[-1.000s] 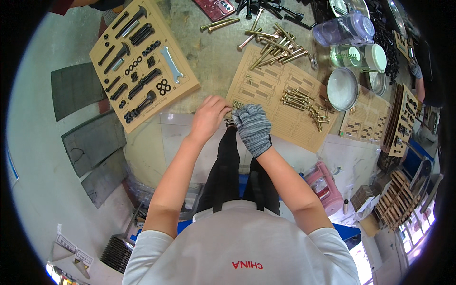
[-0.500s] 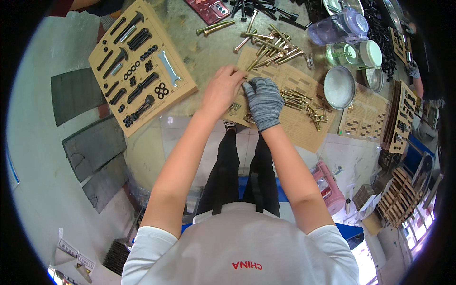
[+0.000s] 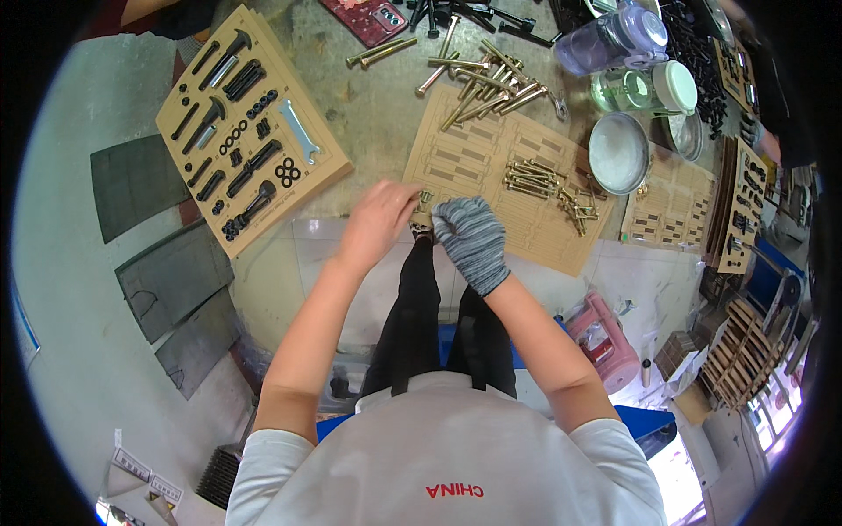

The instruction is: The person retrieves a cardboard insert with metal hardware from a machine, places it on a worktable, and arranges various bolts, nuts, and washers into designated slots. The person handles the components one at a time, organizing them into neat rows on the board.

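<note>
My bare left hand [image 3: 377,223] is at the table's near edge, fingers bent together beside a few short brass-coloured bolts [image 3: 424,198]. Whatever its fingertips hold is too small to make out. Facing it, my right hand [image 3: 474,238], in a grey striped knit glove, has its thumb and fingers curled toward each other; what lies in them is hidden. Under and behind the hands is a brown cardboard sheet [image 3: 456,145] printed with outlines. A bundle of thin brass-coloured bolts [image 3: 531,178] and a smaller cluster of short ones [image 3: 579,210] rest on it.
Loose long bolts [image 3: 491,83] lie in a heap beyond the sheet. At left stands a display board [image 3: 329,167] of black fasteners and a wrench. To the right are a round metal bowl [image 3: 619,153], a green bottle [image 3: 640,89], a purple bottle [image 3: 605,42]; a phone [image 3: 364,19] lies at the back.
Both hands have drawn back from the far part of the sheet to the table's near edge. They are slightly farther apart, and the head view has shifted a little.
</note>
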The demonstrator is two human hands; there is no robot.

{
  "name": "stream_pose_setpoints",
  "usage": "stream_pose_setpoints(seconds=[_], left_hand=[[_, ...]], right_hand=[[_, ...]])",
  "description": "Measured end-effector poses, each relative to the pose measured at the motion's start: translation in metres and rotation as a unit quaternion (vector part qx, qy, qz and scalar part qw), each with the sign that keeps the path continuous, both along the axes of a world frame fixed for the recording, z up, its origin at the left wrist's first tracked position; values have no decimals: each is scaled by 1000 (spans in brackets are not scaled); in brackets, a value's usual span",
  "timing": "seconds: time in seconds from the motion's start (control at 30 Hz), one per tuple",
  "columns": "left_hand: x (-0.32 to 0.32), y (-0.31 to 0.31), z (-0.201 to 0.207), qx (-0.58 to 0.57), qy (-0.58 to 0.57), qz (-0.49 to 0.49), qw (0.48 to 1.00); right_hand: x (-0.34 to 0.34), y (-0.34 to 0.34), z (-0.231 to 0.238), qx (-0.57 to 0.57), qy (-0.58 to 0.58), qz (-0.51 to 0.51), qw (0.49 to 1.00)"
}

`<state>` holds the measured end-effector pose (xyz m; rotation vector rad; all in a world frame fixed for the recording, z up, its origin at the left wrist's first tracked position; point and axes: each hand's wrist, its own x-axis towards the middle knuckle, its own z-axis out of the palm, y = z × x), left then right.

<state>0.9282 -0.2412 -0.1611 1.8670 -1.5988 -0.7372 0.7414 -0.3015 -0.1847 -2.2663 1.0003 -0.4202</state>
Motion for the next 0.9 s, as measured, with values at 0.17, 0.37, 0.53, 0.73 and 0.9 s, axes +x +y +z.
stream_pose_setpoints(seconds=[0.17,0.37,0.53,0.73,0.9], left_hand=[[0,2,-11,-17,-29,-63,997],[3,2,-15,-27,-14,-66,997],[6,16,-15,-17,6,47,999],[-4,40,-18,-10,-9,94,995],[-19,42,-20,-23,-14,90,996]], right_hand=[[4,10,-14,13,80,28,996],[10,9,-8,4,86,50,995],[14,-24,5,-33,60,-23,997],[43,-95,-20,-28,115,-177,977],[41,-92,-16,-11,87,-192,977]])
